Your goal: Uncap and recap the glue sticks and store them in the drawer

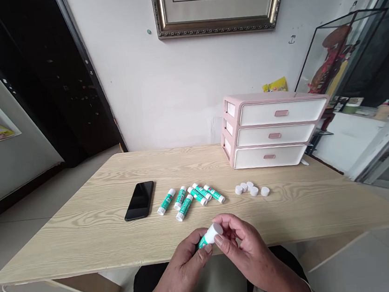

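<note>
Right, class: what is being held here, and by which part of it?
A green-and-white glue stick. The left hand grips its green body; the right hand has its fingers at the white cap, their grip unclear.

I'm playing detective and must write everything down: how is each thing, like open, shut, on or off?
Held tube: tilted, looks capped
Left grip: closed around the held tube
Right grip: closed on the tube's white end
Six other tubes: lying on their sides
Five white caps: loose
Phone: lying flat, screen dark
Three drawers: shut
Picture: hanging
</note>
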Demonstrator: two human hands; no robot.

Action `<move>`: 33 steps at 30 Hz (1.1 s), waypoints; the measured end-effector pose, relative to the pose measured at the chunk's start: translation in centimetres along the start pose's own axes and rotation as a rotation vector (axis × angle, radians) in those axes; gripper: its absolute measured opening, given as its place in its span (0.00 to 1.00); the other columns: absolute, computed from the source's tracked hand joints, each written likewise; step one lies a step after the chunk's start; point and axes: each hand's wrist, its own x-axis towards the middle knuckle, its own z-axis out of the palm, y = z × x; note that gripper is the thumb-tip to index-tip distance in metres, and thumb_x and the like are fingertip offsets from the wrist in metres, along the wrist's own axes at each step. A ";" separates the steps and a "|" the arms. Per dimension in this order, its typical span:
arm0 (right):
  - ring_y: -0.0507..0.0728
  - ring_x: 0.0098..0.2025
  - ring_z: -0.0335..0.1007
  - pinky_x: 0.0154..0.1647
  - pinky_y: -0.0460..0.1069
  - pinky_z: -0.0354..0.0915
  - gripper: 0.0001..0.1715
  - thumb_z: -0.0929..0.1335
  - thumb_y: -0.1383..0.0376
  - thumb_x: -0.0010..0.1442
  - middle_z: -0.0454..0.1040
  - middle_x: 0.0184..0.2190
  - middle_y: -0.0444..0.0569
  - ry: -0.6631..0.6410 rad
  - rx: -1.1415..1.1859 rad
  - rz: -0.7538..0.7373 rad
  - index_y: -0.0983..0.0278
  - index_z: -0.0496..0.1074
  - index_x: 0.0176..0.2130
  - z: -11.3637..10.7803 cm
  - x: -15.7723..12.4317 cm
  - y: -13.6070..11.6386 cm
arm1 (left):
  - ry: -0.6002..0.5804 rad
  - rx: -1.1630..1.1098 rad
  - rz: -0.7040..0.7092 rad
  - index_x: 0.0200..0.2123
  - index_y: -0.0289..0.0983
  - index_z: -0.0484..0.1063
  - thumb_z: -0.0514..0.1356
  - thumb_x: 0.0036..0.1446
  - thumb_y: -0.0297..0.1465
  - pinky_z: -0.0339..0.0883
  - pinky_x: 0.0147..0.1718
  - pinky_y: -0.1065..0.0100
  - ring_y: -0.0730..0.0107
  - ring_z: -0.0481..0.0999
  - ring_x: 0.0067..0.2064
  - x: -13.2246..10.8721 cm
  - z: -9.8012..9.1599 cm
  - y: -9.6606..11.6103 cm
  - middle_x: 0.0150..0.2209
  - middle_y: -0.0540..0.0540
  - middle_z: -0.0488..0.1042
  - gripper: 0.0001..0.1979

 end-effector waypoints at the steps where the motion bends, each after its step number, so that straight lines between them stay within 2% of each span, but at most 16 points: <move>1: 0.53 0.38 0.72 0.40 0.46 0.70 0.15 0.68 0.56 0.70 0.76 0.39 0.47 -0.008 0.004 0.003 0.60 0.72 0.52 0.1 0.0 0.0 | 0.006 -0.015 -0.012 0.52 0.39 0.75 0.58 0.66 0.40 0.58 0.36 0.69 0.68 0.63 0.35 0.0 0.1 0.1 0.36 0.49 0.72 0.16; 3: 0.52 0.38 0.72 0.40 0.46 0.70 0.15 0.69 0.57 0.69 0.77 0.40 0.46 -0.020 0.004 0.006 0.60 0.72 0.52 0.2 -0.1 -0.2 | 0.022 -0.041 -0.022 0.50 0.39 0.76 0.58 0.64 0.36 0.58 0.36 0.69 0.69 0.62 0.34 -0.1 0.2 0.1 0.32 0.51 0.70 0.14; 5: 0.52 0.37 0.71 0.40 0.46 0.70 0.13 0.69 0.58 0.69 0.77 0.39 0.46 -0.026 -0.023 -0.007 0.60 0.73 0.51 0.4 -0.2 -0.5 | 0.046 -0.052 -0.004 0.45 0.38 0.77 0.58 0.64 0.36 0.58 0.36 0.69 0.70 0.62 0.33 -0.1 0.3 -0.1 0.31 0.51 0.69 0.12; 9: 0.53 0.36 0.70 0.39 0.47 0.70 0.13 0.70 0.56 0.68 0.77 0.38 0.46 -0.061 -0.105 -0.043 0.59 0.75 0.50 0.9 -0.7 -1.4 | 0.083 -0.048 0.056 0.36 0.36 0.76 0.57 0.66 0.47 0.60 0.35 0.68 0.69 0.64 0.33 0.0 0.6 -0.7 0.32 0.49 0.71 0.20; 11: 0.54 0.38 0.71 0.41 0.47 0.71 0.15 0.71 0.56 0.67 0.78 0.39 0.46 -0.069 -0.130 -0.046 0.57 0.75 0.52 1.1 -1.1 -1.6 | 0.079 -0.053 0.073 0.35 0.35 0.75 0.56 0.66 0.50 0.61 0.36 0.67 0.67 0.67 0.35 0.0 0.9 -0.7 0.33 0.47 0.73 0.23; 13: 0.54 0.38 0.73 0.43 0.48 0.72 0.18 0.70 0.55 0.67 0.78 0.40 0.47 -0.051 -0.137 -0.044 0.57 0.74 0.55 1.1 -1.5 -1.3 | 0.100 -0.054 0.059 0.32 0.35 0.75 0.57 0.65 0.51 0.60 0.34 0.68 0.68 0.67 0.33 0.1 0.9 -0.6 0.30 0.47 0.72 0.25; 16: 0.54 0.36 0.72 0.40 0.48 0.72 0.21 0.68 0.55 0.69 0.76 0.37 0.47 0.022 -0.105 -0.045 0.58 0.71 0.58 0.5 -1.5 0.2 | 0.205 -0.066 0.027 0.24 0.36 0.69 0.57 0.62 0.56 0.52 0.26 0.70 0.74 0.57 0.26 0.0 0.6 -0.3 0.22 0.52 0.62 0.29; 18: 0.54 0.34 0.71 0.37 0.47 0.71 0.21 0.67 0.55 0.70 0.75 0.34 0.46 0.109 -0.095 -0.036 0.59 0.71 0.58 -0.2 -1.1 1.8 | 0.266 -0.130 0.049 0.21 0.37 0.67 0.56 0.60 0.58 0.47 0.23 0.71 0.75 0.54 0.24 0.0 0.1 0.0 0.20 0.54 0.57 0.31; 22: 0.54 0.32 0.68 0.34 0.47 0.68 0.21 0.67 0.51 0.69 0.73 0.32 0.45 0.302 -0.124 0.031 0.61 0.72 0.54 -2.4 0.1 5.6 | 0.361 -0.347 0.119 0.20 0.37 0.68 0.56 0.57 0.56 0.44 0.20 0.71 0.76 0.53 0.21 0.0 -1.0 1.1 0.19 0.53 0.58 0.29; 26: 0.55 0.30 0.65 0.32 0.48 0.66 0.26 0.65 0.47 0.69 0.69 0.27 0.43 0.406 -0.169 0.111 0.63 0.74 0.53 -4.2 0.8 8.6 | 0.414 -0.480 0.168 0.17 0.37 0.68 0.59 0.53 0.53 0.42 0.18 0.72 0.78 0.53 0.19 0.1 -2.2 2.3 0.18 0.52 0.59 0.26; 29: 0.55 0.28 0.64 0.31 0.48 0.65 0.28 0.64 0.45 0.68 0.67 0.25 0.42 0.439 -0.186 0.162 0.64 0.75 0.52 -4.7 0.9 9.7 | 0.427 -0.512 0.179 0.18 0.36 0.69 0.61 0.52 0.51 0.42 0.18 0.73 0.79 0.53 0.19 0.1 -3.0 2.5 0.19 0.52 0.60 0.25; 33: 0.55 0.27 0.64 0.28 0.48 0.64 0.30 0.63 0.43 0.67 0.67 0.24 0.42 0.437 -0.200 0.187 0.63 0.76 0.51 -4.5 1.0 10.0 | 0.453 -0.503 0.201 0.18 0.35 0.69 0.61 0.51 0.51 0.42 0.17 0.73 0.79 0.53 0.19 0.1 -3.7 2.4 0.19 0.52 0.61 0.25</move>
